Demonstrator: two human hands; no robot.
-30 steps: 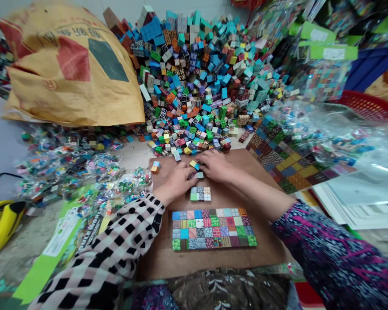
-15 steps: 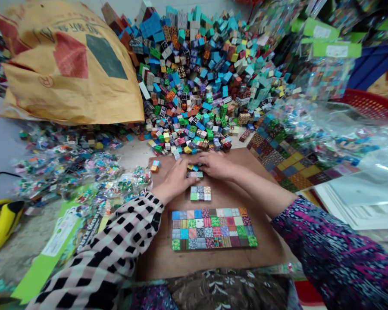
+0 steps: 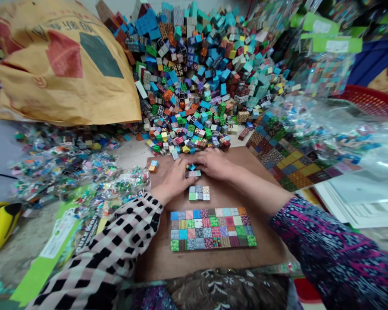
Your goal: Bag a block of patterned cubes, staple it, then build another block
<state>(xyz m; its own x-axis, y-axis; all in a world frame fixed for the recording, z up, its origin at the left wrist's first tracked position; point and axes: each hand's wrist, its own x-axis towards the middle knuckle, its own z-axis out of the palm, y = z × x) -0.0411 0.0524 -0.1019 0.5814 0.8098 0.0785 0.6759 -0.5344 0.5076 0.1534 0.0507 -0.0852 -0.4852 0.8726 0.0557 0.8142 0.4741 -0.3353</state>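
At the far part of the brown board [image 3: 161, 262], both hands close in on a few small patterned cube blocks [image 3: 193, 174]. My left hand [image 3: 175, 177] has its fingers curled against the left side of these blocks. From the right, my right hand [image 3: 215, 164] bends over them, its fingertips by a blue and yellow block [image 3: 191, 167]. The fingers partly hide the blocks. Nearer me lies a small joined group of cube blocks [image 3: 199, 193], and below it a wide rectangle of many-coloured cubes [image 3: 213, 229]. An orange and blue block [image 3: 153, 166] sits at the board's upper left.
A large heap of loose blocks [image 3: 194, 94] rises behind the board. Left are a yellow sack [image 3: 61, 94], small bagged pieces [image 3: 71, 168] and a yellow-black tool [image 3: 1, 226]. Right are a patterned block sheet [image 3: 284, 159], clear bags [image 3: 330, 133] and a red basket [image 3: 368, 101].
The view has shifted slightly. Both hands stay around the same blocks, with only small finger movement; the block groups on the board keep their places.
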